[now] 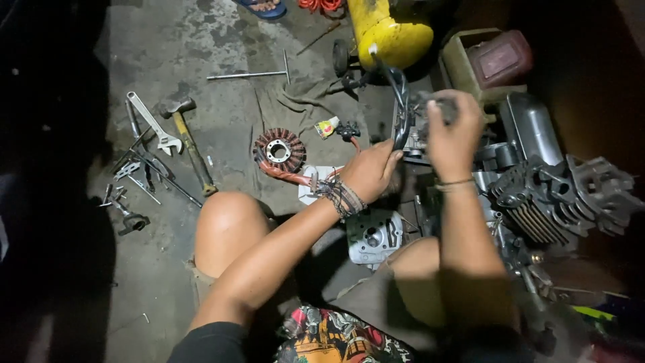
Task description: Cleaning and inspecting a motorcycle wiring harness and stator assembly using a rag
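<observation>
I squat on a concrete floor over a stripped engine. My left hand [371, 168], with woven bands on the wrist, grips the lower end of a black curved chain guide [401, 107]. My right hand [454, 131] is closed on a small dark part at the top of the grey engine case [416, 138]. What that part is stays hidden by my fingers. A finned cylinder block [537, 195] lies just to the right of my right arm. A grey cylinder head [373, 235] rests between my knees.
A copper stator coil [279, 151] lies left of my hands. A hammer [188, 141], an adjustable wrench [156, 128], a T-handle bar [248, 75] and several small tools are spread at the left. A yellow tank [390, 30] stands at the top, a sandalled foot [265, 7] beyond.
</observation>
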